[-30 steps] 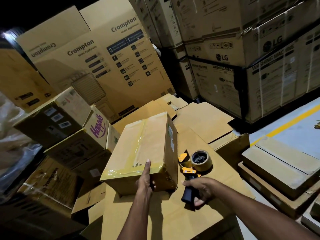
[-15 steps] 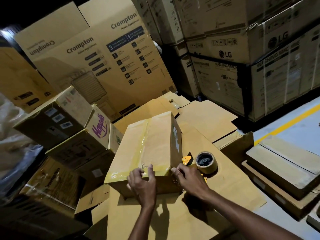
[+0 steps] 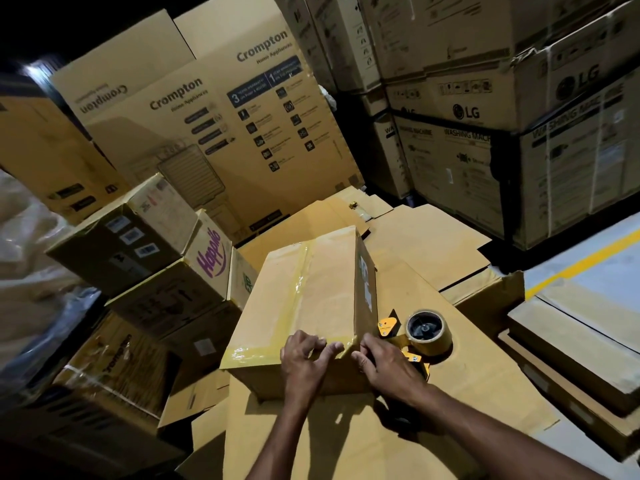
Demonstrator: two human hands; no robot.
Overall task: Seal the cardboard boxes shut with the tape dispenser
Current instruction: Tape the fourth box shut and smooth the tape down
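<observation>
A brown cardboard box (image 3: 311, 299) stands on flattened cardboard in the middle, with shiny yellowish tape along its top seam and near edge. My left hand (image 3: 304, 362) lies over the near top edge, fingers pressing on the tape strip close to the near right corner. My right hand (image 3: 388, 368) is at that same corner, fingertips against the box's right side. The yellow and black tape dispenser (image 3: 426, 330) with its brown roll lies on the cardboard just right of the box, free of both hands, its handle hidden behind my right hand.
Flattened cardboard sheets (image 3: 433, 244) cover the surface around the box. Smaller cartons, one marked Happilo (image 3: 211, 254), are stacked at the left. Tall Crompton boxes (image 3: 207, 126) stand behind and LG cartons (image 3: 485, 140) at the right. A floor with a yellow line (image 3: 581, 261) lies at the far right.
My right hand let go of the dispenser's handle and moved to the box's near right corner. My left hand shifted right along the near edge and now presses the tape.
</observation>
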